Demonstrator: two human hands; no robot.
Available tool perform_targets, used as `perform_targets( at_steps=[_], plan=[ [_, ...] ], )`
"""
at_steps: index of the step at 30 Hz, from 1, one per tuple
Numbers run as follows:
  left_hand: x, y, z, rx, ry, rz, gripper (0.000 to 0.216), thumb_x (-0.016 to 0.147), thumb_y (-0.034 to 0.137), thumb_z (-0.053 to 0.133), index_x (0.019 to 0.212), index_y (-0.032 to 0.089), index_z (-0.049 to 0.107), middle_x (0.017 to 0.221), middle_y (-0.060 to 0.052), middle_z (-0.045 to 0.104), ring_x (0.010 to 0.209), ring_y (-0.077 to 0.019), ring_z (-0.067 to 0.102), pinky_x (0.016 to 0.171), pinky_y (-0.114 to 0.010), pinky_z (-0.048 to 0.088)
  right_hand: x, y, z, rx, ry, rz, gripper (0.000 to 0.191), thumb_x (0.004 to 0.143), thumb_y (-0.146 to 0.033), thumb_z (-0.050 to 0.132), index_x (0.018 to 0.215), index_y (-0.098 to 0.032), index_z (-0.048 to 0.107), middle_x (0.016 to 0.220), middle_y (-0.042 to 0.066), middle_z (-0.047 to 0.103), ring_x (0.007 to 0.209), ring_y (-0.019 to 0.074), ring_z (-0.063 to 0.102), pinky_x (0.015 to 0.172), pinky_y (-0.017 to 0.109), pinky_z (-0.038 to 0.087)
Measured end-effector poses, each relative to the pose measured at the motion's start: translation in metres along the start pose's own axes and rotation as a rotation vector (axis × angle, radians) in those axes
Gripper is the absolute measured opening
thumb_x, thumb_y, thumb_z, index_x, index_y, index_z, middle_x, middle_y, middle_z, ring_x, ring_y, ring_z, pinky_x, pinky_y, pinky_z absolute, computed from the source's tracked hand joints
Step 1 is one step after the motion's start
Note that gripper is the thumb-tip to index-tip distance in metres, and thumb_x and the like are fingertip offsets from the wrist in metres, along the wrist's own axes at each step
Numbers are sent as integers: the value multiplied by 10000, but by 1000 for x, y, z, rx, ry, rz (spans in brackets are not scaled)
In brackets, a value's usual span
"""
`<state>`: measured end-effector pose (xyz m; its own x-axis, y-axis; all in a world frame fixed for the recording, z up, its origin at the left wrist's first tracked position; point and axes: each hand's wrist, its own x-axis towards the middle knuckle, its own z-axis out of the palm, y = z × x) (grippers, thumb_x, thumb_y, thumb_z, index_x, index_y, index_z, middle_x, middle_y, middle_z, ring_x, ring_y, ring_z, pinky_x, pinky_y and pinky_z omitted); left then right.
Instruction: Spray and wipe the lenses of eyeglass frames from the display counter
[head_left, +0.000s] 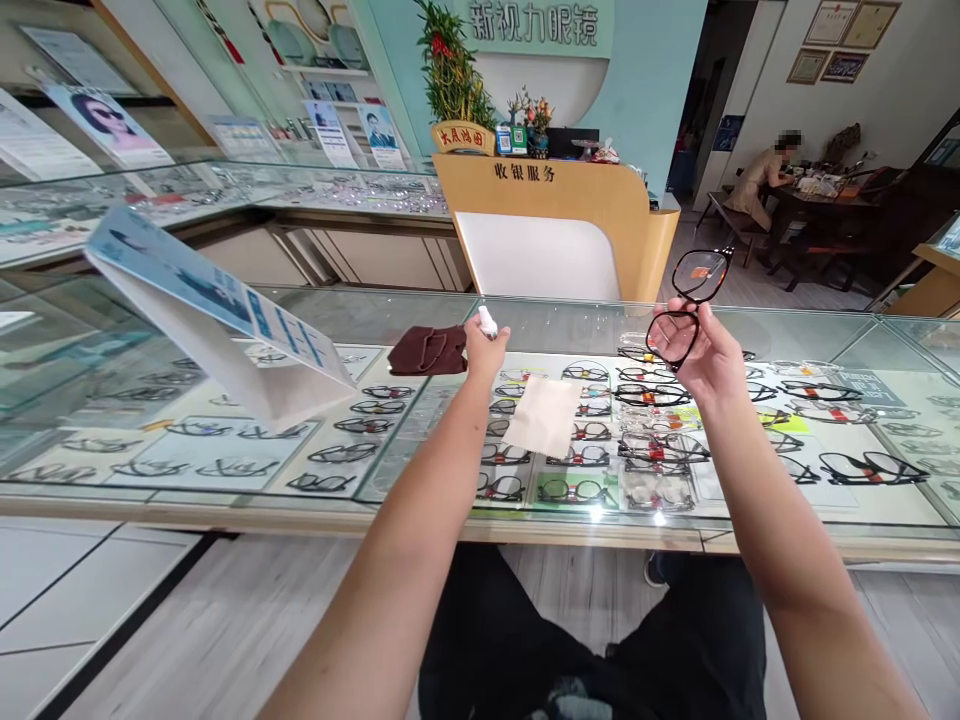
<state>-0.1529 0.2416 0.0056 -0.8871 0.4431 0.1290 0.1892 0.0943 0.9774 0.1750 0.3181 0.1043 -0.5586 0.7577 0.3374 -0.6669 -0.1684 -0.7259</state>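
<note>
1. Forearms (435,490) nearest cam; L hand (484,350) curled round white bottle (487,322).
2. R hand (709,355) pinches glasses (700,275); cloth (547,415) betw. hands, nearer cam.
3. Step prob. prepping glasses; next calls for bottle & glasses closer.

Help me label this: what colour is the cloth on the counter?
The cloth is pale beige, best seen in the head view.

Open air above the cloth (545,415) between left hand (484,350) and right hand (709,360) permits passage; leftward, brown pouch (421,350) and tented sign (217,290) obstruct.
</note>
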Motion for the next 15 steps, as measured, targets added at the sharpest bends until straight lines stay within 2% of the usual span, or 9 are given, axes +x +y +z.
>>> perform_targets(
  at_steps=[2,4,7,9,10,12,14,15],
  plan=[
    [-2,3,-1,-27,-13,-6,282,795,140,729,1016,223,575,1061,-65,682,1111,-275,683,1091,-425,502,-1,1,3,-29,-5,8,347,710,-470,983,828,-263,731,953,-39,817,1017,152,795,932,265,669],
    [-6,11,-2,-75,-40,-10,216,791,157,705,901,231,535,948,-33,637,1028,-238,664,998,-379,531,-3,2,5,-66,1,19,369,697,-480,990,842,-260,731,958,-24,810,1034,179,794,973,314,670],
    [-18,34,-1,-193,-172,-24,213,778,195,682,861,231,490,844,4,568,804,-153,585,721,-278,513,-7,3,10,-111,-2,36,406,696,-509,984,868,-258,715,942,-9,785,1099,229,790,1052,417,654],
    [-33,52,1,-282,-313,-36,215,771,281,679,824,229,477,747,19,508,662,-126,509,537,-239,393,-9,4,13,-127,-7,49,428,688,-521,986,879,-264,703,920,-7,767,1132,249,784,1079,452,639],
    [-42,61,1,-323,-387,-36,242,798,376,666,799,229,474,705,20,477,623,-126,490,489,-231,338,-10,5,15,-136,-10,59,438,679,-521,992,875,-265,696,910,-8,762,1127,251,784,1077,455,636],
    [-62,77,1,-420,-519,-26,460,857,656,551,724,233,432,635,23,414,539,-119,423,429,-224,261,-12,7,18,-160,-16,84,453,661,-508,1007,843,-258,676,899,-10,760,1088,244,790,1065,445,636],
    [-80,90,0,-652,-778,-49,716,810,929,433,641,237,364,560,38,313,474,-105,335,396,-215,207,-15,10,22,-195,-27,117,460,666,-494,1009,807,-248,648,900,-8,767,1052,229,793,1062,430,628],
    [-88,94,-1,-694,-879,-71,793,768,1015,365,606,240,342,529,44,270,450,-99,294,382,-217,185,-16,12,24,-211,-34,137,461,677,-493,1005,798,-246,635,905,-5,772,1046,223,793,1066,424,622]
  ],
)
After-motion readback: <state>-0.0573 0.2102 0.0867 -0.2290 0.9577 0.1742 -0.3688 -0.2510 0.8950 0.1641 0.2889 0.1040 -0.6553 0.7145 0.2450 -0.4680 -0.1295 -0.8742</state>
